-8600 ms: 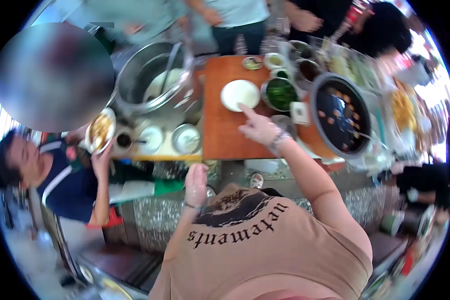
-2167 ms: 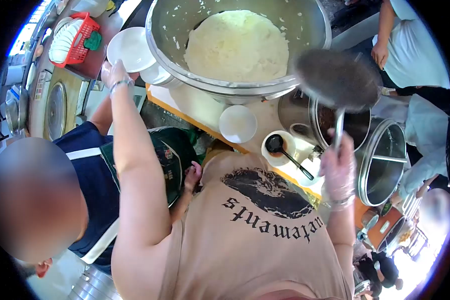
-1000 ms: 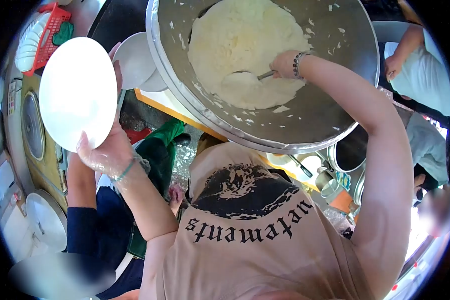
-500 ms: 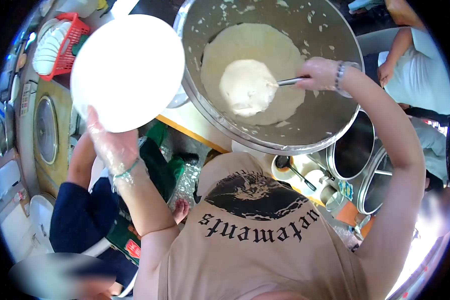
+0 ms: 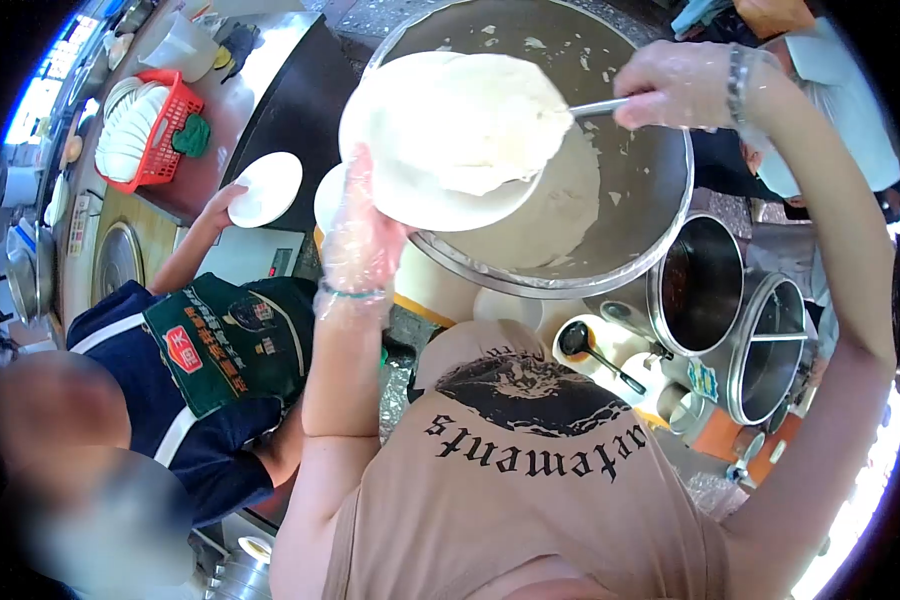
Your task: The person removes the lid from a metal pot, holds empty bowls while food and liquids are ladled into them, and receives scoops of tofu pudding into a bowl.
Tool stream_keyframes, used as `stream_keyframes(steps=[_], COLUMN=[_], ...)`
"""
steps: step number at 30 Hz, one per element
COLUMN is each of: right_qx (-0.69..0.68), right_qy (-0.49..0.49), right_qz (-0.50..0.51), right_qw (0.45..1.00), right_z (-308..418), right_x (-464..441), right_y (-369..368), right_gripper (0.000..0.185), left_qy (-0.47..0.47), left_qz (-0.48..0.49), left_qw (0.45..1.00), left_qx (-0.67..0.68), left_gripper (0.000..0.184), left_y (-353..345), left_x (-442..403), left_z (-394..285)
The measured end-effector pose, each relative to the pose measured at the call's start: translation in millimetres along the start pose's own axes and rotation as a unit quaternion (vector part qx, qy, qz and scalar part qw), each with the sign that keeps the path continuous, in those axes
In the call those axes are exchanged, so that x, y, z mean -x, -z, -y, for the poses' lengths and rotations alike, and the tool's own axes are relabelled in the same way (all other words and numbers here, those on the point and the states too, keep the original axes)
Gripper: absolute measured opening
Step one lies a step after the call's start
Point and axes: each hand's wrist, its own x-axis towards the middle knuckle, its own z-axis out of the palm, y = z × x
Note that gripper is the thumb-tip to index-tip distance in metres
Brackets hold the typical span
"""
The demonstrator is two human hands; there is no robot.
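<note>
In the head view, my left hand (image 5: 365,235), in a clear plastic glove, holds a white plate (image 5: 460,215) by its near edge, over the left side of a large metal pot (image 5: 660,190). My gloved right hand (image 5: 680,85) is closed on the thin metal handle of a scoop (image 5: 597,108). Soft white curd (image 5: 505,110), like tofu pudding, spreads over the plate and hides the scoop's head; whether the scoop still carries any cannot be told. More pale curd (image 5: 565,210) lies in the pot, with flecks on its wall.
At left, a co-worker in a green apron (image 5: 220,335) holds a white dish (image 5: 267,190). A red basket (image 5: 175,120) holds stacked white dishes. Right of me stand two metal pots (image 5: 703,345) and a black ladle (image 5: 610,368). Another person (image 5: 840,110) stands beyond.
My right hand has lifted the scoop of curd from the pot, up and right. My left hand has brought the plate rightward under the curd. The co-worker now holds out a dish.
</note>
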Motion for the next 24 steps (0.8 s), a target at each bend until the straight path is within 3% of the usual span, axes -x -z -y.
stream_keyframes(steps=[2, 4, 6, 8, 11, 14, 15, 17, 20, 22, 24], right_qx=[0.097, 0.15, 0.171, 0.204, 0.198, 0.168, 0.162, 0.157, 0.133, 0.143, 0.19], right_qy=[0.252, 0.213, 0.157, 0.109, -0.017, -0.025, 0.009, 0.02, 0.127, 0.114, 0.114], right_qz=[-0.162, -0.154, -0.345, -0.446, -0.479, -0.51, -0.496, -0.34, -0.139, -0.183, -0.13], right_qw=[0.949, 0.953, 0.909, 0.864, 0.855, 0.844, 0.853, 0.927, 0.973, 0.966, 0.967], right_z=[-7, -4, -3, -9, -16, -54, -68, -61, -44, -50, -32], right_x=[-24, -29, -26, -28, -17, -51, -72, -96, -134, -200, -215], right_y=[-18, -21, -29, -28, -15, -32, -44, -60, -97, -160, -178], right_gripper=[0.03, 0.03, 0.023, 0.018, 0.021, 0.018, 0.017, 0.011, 0.017, 0.016, 0.02], left_qy=[0.01, -0.016, -0.009, 0.012, -0.021, -0.035, -0.049, -0.084, -0.107, -0.108, -0.11], left_qz=[0.043, 0.038, 0.03, 0.014, 0.015, -0.066, -0.086, -0.11, -0.139, -0.132, -0.163], left_qw=[0.998, 0.999, 0.999, 1.0, 1.0, 0.997, 0.995, 0.99, 0.984, 0.985, 0.978], left_qx=[0.034, -0.003, 0.008, 0.018, 0.01, 0.03, 0.018, -0.008, -0.015, -0.038, -0.068], left_gripper=[0.052, 0.052, 0.052, 0.052, 0.053, 0.052, 0.053, 0.054, 0.058, 0.059, 0.06], left_y=[-10, -18, -17, -12, -3, -2, -3, 3, 15, 30, 38], left_x=[2, 4, 6, 6, 8, 17, 20, 25, 30, 35, 39], left_z=[7, 12, 13, 15, 15, 4, 0, -6, -10, -12, -13])
